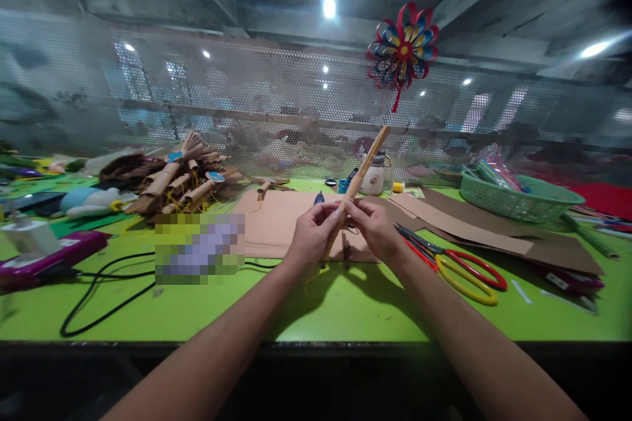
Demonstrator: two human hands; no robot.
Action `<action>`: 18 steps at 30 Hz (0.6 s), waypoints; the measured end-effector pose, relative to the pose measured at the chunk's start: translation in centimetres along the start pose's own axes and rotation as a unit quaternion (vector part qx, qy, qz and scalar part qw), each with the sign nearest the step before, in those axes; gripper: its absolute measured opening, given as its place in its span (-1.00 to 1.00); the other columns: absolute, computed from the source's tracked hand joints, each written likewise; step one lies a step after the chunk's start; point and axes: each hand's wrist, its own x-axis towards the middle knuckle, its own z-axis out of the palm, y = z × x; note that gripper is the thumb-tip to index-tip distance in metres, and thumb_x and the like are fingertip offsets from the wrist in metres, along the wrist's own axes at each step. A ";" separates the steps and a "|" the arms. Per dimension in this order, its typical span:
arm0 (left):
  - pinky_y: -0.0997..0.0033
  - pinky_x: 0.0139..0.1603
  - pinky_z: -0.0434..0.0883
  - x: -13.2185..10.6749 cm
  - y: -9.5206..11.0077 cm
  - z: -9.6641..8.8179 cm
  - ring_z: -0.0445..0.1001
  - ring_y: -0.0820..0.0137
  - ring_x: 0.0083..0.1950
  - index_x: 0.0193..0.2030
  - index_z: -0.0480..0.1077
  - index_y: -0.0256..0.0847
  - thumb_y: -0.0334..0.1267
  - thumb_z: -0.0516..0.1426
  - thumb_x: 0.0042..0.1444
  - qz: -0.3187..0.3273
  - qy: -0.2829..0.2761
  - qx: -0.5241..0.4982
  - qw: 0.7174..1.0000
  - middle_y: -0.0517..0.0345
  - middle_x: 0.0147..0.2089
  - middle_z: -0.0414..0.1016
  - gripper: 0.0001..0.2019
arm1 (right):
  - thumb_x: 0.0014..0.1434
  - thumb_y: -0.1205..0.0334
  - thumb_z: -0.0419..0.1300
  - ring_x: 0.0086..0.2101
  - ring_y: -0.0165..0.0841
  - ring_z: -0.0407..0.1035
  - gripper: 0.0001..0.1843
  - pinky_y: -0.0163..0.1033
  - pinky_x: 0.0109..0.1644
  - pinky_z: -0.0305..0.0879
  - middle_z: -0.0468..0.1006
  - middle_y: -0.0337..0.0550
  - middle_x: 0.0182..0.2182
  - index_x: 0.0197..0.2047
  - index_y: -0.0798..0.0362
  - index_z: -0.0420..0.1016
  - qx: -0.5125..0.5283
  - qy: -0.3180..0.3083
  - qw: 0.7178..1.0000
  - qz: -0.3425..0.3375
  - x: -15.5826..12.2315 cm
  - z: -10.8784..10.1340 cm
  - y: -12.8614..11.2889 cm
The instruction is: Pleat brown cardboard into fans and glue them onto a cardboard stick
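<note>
My left hand (pixel 314 229) and my right hand (pixel 371 226) meet over the green table. Both are closed, thumbs and fingertips pinching a narrow folded strip of brown paper (pixel 369 161). It tilts up and to the right, and its lower end passes behind my left hand. A thin yellow thread hangs below it. Beneath and behind my hands lies a stack of flat brown paper sheets (pixel 271 217). Close to my right forearm are scissors with yellow handles (pixel 467 281) and another pair with red handles (pixel 486 268).
Tied folded paper bundles (pixel 182 177) pile up at the left. A purple power strip (pixel 59 260) and black cable (pixel 93 302) lie in front. Brown card strips (pixel 469 227) and a green basket (pixel 523 197) are at right. Behind stands a perforated screen (pixel 266 92), a paper flower hanging before it.
</note>
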 end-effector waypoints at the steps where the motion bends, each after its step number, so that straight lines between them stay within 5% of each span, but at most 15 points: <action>1: 0.49 -0.25 0.39 0.0 0.0 -0.1 0.47 0.42 -0.29 -0.26 0.47 -0.30 -0.29 0.25 -0.04 -0.011 0.000 -0.009 1.000 0.09 -0.27 0.54 -0.81 | 0.07 0.00 0.25 -0.34 -0.36 0.39 -0.66 -0.19 -0.17 0.36 0.54 -0.13 -0.33 -0.21 0.08 0.56 0.002 -0.007 1.000 0.000 0.0 0.0 0.0; 8: 0.46 -0.31 0.42 0.3 -0.1 -0.9 0.45 0.45 -0.35 -0.20 0.47 -0.26 -0.34 0.27 -0.08 -0.076 -0.015 -0.058 0.995 0.09 -0.26 0.52 -0.75 | 0.12 -0.01 0.20 -0.21 -0.29 0.38 -0.60 -0.16 -0.10 0.35 0.53 -0.10 -0.19 -0.05 0.04 0.51 0.038 -0.060 0.997 0.020 -0.1 0.1 -0.6; 18: 0.51 -0.33 0.41 0.6 0.4 -1.2 0.44 0.47 -0.39 -0.28 0.51 -0.31 -0.37 0.28 -0.09 -0.130 -0.048 -0.075 0.987 0.09 -0.36 0.50 -0.82 | 0.15 -0.04 0.14 -0.12 -0.27 0.33 -0.63 -0.17 -0.05 0.28 0.50 -0.11 -0.08 -0.09 0.00 0.52 0.055 -0.086 0.994 0.036 -0.2 0.1 -0.8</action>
